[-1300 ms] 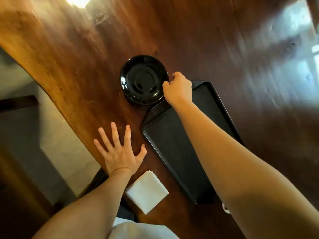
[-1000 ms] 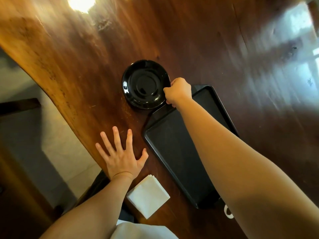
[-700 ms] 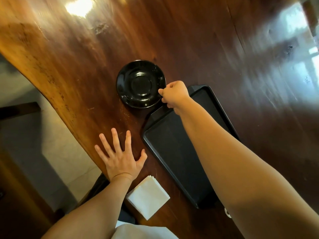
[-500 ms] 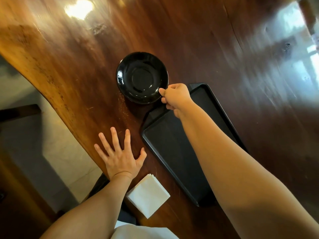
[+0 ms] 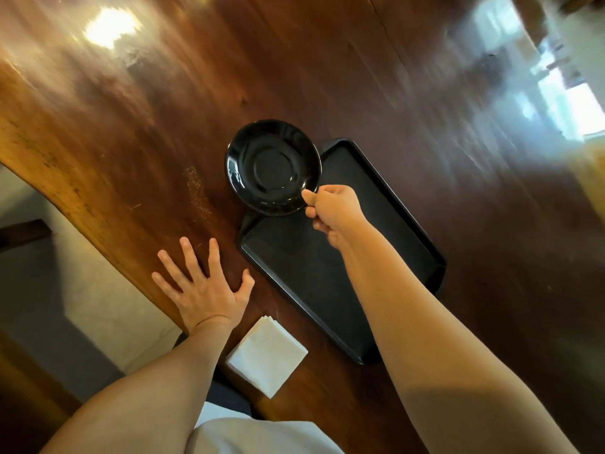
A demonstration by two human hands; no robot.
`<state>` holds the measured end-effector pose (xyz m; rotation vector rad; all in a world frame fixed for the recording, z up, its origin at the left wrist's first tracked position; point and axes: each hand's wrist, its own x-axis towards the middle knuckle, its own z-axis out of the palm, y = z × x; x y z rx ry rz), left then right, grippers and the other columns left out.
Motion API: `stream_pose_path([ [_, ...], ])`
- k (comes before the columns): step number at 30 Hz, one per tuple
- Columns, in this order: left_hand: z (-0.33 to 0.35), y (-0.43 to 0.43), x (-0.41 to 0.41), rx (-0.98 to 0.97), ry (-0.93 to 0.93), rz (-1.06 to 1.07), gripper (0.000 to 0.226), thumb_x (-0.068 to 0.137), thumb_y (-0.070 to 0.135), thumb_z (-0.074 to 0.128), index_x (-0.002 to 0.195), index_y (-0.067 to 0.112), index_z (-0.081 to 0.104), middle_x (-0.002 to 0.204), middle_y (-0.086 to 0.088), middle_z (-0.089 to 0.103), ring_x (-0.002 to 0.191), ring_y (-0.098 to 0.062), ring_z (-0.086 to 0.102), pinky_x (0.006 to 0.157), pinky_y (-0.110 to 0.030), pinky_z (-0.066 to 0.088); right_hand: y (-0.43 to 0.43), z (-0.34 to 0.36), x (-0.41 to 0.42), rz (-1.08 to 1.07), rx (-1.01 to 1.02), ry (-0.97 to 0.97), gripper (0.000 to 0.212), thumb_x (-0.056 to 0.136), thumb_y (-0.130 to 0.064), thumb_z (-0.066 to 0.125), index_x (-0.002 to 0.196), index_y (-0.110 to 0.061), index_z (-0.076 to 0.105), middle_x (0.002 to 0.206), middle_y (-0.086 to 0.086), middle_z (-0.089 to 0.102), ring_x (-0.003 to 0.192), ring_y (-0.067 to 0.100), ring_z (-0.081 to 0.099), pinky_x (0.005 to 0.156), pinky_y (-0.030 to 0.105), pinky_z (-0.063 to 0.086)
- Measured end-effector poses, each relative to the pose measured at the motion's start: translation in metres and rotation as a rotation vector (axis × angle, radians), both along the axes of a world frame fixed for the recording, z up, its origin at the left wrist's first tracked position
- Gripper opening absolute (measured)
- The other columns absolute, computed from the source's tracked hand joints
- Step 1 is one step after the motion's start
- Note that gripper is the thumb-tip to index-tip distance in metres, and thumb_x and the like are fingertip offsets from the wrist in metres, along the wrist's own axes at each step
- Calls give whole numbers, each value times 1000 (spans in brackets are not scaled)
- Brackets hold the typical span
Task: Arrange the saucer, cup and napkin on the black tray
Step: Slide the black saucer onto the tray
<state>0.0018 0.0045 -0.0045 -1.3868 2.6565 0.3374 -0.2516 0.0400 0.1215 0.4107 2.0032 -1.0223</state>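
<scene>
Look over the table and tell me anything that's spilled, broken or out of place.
Nothing spilled or damaged. The saucer is pinched at its rim by the right hand, overlapping the black tray corner rather than sitting inside it. The napkin is off the tray, beside the left hand. No cup is in view.

Glossy dark wooden table (image 5: 360,77) with a curving lighter edge, bright lamp glare (image 5: 109,27) on its far part, pale tiled floor (image 5: 98,299) below at left
</scene>
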Motion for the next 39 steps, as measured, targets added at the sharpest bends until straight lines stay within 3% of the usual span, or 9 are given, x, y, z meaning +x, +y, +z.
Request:
stream_pose_path([
  [3, 1, 0, 0, 6, -70, 7, 94, 85, 76, 33, 163, 25, 24, 172, -17, 8, 156, -44, -16, 123, -67, -4, 25, -3, 2, -101, 14, -23, 32, 95, -9, 65, 69, -19, 48, 69, 0, 58, 38, 3, 46, 36, 19, 33],
  [5, 2, 1, 0, 14, -96, 6, 98, 81, 79, 32, 163, 26, 22, 173, -17, 7, 155, -43, -19, 124, -67, -3, 40, -3, 3, -208, 15, -54, 21, 95, -6, 63, 80, -15, 53, 75, 1, 62, 41, 5, 46, 36, 19, 33],
  [11, 0, 2, 0, 3, -78, 16, 90, 89, 75, 32, 163, 25, 21, 174, -13, -6, 155, -42, -19, 124, -66, -4, 75, -8, 3, -426, -3, -110, 6, 96, -3, 60, 100, -8, 61, 73, 1, 62, 40, 6, 44, 35, 18, 31],
  [15, -1, 2, 0, 12, -50, 11, 95, 84, 75, 37, 163, 24, 25, 174, -15, 3, 158, -48, -8, 123, -67, -2, 90, -13, 2, -537, -24, -140, 5, 96, -2, 59, 100, -4, 62, 71, 1, 57, 39, 6, 43, 34, 18, 27],
  [22, -6, 1, 2, 4, -7, 11, 93, 85, 75, 37, 163, 25, 27, 173, -15, 5, 157, -50, 0, 123, -69, 0, 99, -21, 8, -740, -88, -190, 25, 99, 2, 44, 119, 0, 60, 80, 3, 59, 35, 5, 41, 33, 17, 24],
  [27, -5, 1, 2, 1, 20, 10, 91, 86, 75, 34, 163, 25, 28, 173, -15, 6, 157, -50, 2, 122, -68, -1, 96, -22, 9, -802, -100, -184, 31, 98, 5, 44, 126, -3, 55, 102, 3, 67, 38, 4, 47, 33, 16, 23],
  [39, -6, 1, 2, -17, 13, 9, 91, 86, 76, 30, 162, 25, 30, 173, -15, 9, 157, -50, 4, 122, -67, -2, 87, -34, 12, -837, -150, -225, 30, 99, 5, 46, 127, -2, 56, 105, 5, 67, 46, 6, 48, 31, 17, 26],
])
